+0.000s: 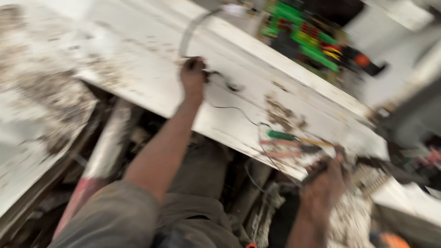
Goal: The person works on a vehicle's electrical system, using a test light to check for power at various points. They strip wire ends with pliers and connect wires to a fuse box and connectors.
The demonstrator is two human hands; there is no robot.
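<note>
Left hand [193, 73] grips grey strap [189, 34] arcing up-right; right hand [324, 181] blurred, grip unclear

Scuffed, dirty white-painted panel [151, 69]

light: bright, even daylight | blur: heavy motion smear throughout (edges worst) | shadows: dark beneath white bench [151, 59]

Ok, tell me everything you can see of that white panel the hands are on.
The white panel is a long flat painted board, lying slanted across the view, blotched with brown grime and chipped along its near edge. The left hand presses on its middle; the right hand is at its lower corner. A thin black wire and a green-handled tool lie on it.
</note>
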